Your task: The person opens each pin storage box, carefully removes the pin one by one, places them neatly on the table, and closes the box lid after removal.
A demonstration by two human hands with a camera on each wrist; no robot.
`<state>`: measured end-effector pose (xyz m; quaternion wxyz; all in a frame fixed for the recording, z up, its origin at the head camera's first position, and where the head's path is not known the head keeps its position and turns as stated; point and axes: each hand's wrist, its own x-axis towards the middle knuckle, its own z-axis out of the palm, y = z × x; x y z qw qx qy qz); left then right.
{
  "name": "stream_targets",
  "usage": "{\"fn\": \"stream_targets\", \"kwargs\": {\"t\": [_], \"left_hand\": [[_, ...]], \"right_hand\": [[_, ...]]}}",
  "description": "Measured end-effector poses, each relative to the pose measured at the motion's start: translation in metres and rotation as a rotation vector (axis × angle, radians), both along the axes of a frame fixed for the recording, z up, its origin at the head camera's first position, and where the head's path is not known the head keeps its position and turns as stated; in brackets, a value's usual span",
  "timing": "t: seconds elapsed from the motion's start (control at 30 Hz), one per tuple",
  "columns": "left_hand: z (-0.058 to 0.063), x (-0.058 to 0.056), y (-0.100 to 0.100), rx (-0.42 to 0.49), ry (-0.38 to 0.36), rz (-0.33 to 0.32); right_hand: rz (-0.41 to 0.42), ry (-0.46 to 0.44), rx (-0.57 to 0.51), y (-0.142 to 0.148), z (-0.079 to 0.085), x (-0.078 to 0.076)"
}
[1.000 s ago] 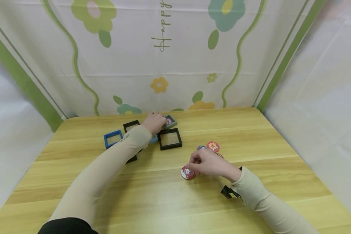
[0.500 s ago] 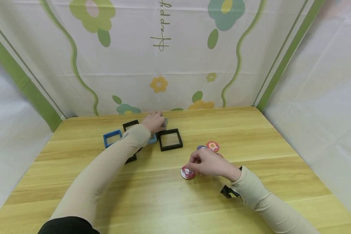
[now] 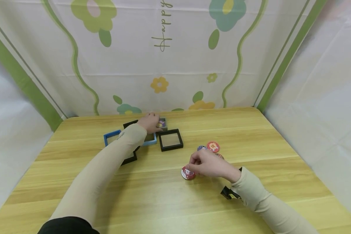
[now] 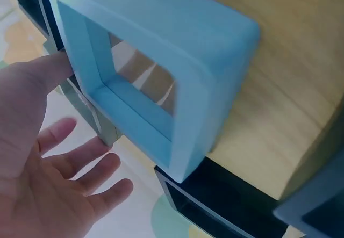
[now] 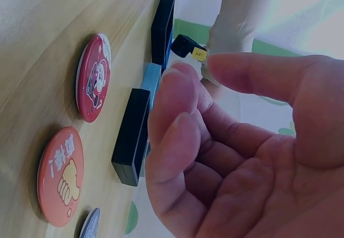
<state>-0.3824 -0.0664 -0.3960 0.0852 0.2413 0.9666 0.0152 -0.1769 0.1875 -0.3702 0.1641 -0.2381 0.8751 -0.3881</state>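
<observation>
At the table's back, my left hand (image 3: 149, 123) pinches the edge of a small grey square frame (image 3: 162, 123) with a purple picture inside. In the left wrist view thumb and index finger span that frame (image 4: 88, 112), while the other fingers extend freely. A light blue square frame (image 4: 207, 60) fills the foreground there. My right hand (image 3: 209, 164) hovers with loosely curled fingers over a round red badge (image 3: 186, 175). Seen from the right wrist, no object lies between its fingers (image 5: 177, 146); the red badge (image 5: 94, 78) shows a white cartoon figure.
A black frame (image 3: 171, 149) and a blue frame (image 3: 106, 140) lie around the left hand, with other black frames partly under the forearm. Beyond the right hand sit an orange-red badge (image 3: 213, 146) and a blue badge (image 3: 201, 148). A floral curtain (image 3: 161, 65) hangs behind the table.
My left hand has drawn the grey frame leftward, close to the other frames, and shifted slightly left so more of its picture shows. The right hand has stayed in place.
</observation>
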Motion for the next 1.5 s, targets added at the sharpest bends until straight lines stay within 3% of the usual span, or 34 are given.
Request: {"fn": "stream_targets", "kwargs": {"t": [0.13,0.4,0.63,1.07,1.23,1.5], "left_hand": [[-0.002,-0.002,0.002,-0.007,-0.011,0.002],[-0.004,-0.008,-0.005,0.018,-0.047,-0.086],[-0.002,-0.008,-0.007,0.108,0.062,-0.096],[0.002,0.001,-0.006,0.293,0.234,0.015],[0.003,0.007,-0.008,0.353,0.232,0.031],[0.010,0.026,-0.006,0.498,0.158,0.132]], "right_hand": [[0.000,-0.003,0.001,-0.001,-0.002,0.000],[0.018,-0.003,0.000,-0.005,-0.001,-0.001],[0.022,0.008,0.012,-0.005,-0.001,-0.002],[0.005,0.007,0.016,-0.002,-0.005,-0.003],[0.000,0.004,0.015,-0.002,-0.005,-0.003],[0.001,0.001,0.010,0.000,-0.005,-0.004]]}}
